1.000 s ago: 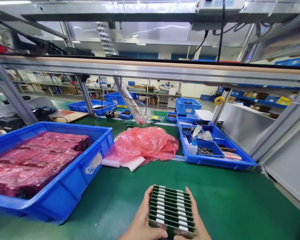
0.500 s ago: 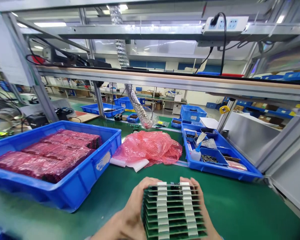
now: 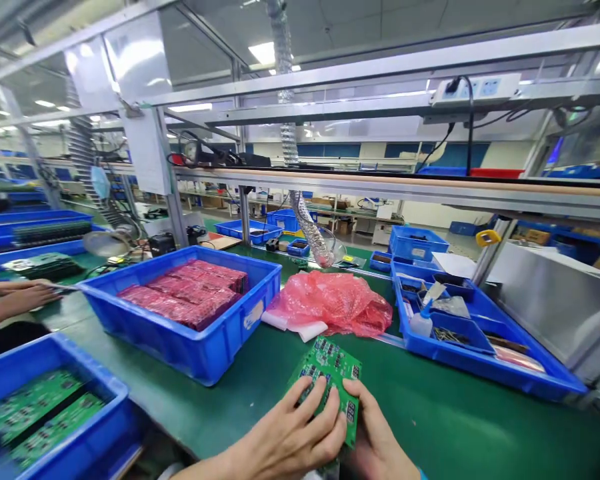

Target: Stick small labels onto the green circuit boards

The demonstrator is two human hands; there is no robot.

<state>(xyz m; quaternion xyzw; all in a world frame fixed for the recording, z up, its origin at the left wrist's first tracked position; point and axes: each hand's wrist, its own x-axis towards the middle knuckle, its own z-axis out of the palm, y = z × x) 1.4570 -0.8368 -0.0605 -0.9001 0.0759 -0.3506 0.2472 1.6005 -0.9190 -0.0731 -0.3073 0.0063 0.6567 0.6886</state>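
Note:
A stack of green circuit boards (image 3: pixel 337 363) is tilted toward me above the green bench, with the top board's face showing dark components and small digit displays on its right side. My left hand (image 3: pixel 305 427) comes from the lower left, its curved fingers closed over the face of the top board. On the right edge, my right hand (image 3: pixel 375 430) grips the boards, thumb on top and the other fingers hidden beneath. Just beyond the boards lies crumpled pink bubble wrap (image 3: pixel 335 303) over some white sheet material.
A blue bin (image 3: pixel 240 340) of pink-wrapped packs stands left. Lower left, another blue bin (image 3: pixel 105 380) holds green boards. A blue tray (image 3: pixel 485 373) on the right carries screws and a bottle (image 3: pixel 421 323). A co-worker's hands (image 3: pixel 25 297) rest at far left. A duct (image 3: pixel 310 227) hangs ahead.
The stack has turned from its edges with white strips facing me to its top board's face. My left hand has moved onto that face. The view has swung left, revealing the lower-left bin and co-worker.

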